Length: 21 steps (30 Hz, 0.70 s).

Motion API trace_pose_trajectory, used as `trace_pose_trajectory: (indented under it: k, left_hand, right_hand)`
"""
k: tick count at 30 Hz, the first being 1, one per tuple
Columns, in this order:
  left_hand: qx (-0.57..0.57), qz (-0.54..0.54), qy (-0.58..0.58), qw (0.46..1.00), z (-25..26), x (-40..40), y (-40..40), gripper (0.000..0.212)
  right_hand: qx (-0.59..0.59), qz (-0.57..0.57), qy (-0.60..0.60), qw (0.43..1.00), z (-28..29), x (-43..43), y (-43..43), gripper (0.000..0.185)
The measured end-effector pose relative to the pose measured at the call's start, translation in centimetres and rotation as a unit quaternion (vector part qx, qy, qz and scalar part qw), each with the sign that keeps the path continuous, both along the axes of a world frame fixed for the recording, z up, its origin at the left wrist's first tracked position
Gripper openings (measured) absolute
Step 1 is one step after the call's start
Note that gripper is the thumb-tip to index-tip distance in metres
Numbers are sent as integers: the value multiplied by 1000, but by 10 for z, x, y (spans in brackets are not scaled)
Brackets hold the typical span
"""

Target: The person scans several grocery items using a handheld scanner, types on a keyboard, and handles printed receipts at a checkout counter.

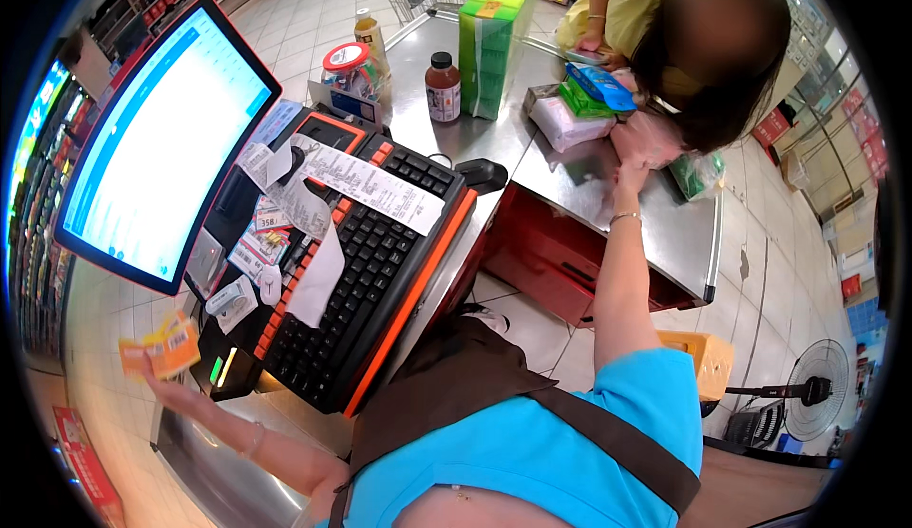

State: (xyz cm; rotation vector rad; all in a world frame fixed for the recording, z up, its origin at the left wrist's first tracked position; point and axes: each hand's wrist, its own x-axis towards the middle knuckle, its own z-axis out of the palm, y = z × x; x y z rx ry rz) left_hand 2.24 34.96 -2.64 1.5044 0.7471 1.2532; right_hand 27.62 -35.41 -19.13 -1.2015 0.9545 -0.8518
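Note:
My left hand holds an orange and yellow packet at the lower left, past the keyboard. My right hand reaches over the steel counter and touches a pink plastic bag or package; its fingertips are partly blurred. Beside it lie a white and pink soft pack, a green pack and a blue pack. A clear-wrapped green item rests at the counter's right edge. Long printed receipts drape over the black keyboard.
A lit monitor stands at left. A person is across the counter, a hand near the packs. A green carton, a bottle of reddish drink and a red-lidded jar stand on the counter. A fan is at right.

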Motion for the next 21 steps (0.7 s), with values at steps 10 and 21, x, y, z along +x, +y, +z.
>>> trace_pose_trajectory:
  k: [10, 21]
  left_hand:
    - [-25, 154, -45, 987, 3, -53, -36, 34]
    - [-35, 186, -96, 977, 0, -71, -49, 34]
  right_hand:
    - [-385, 110, 384, 832, -8, -14, -92, 33]
    - [-172, -9, -3, 985, -62, -35, -101, 27]
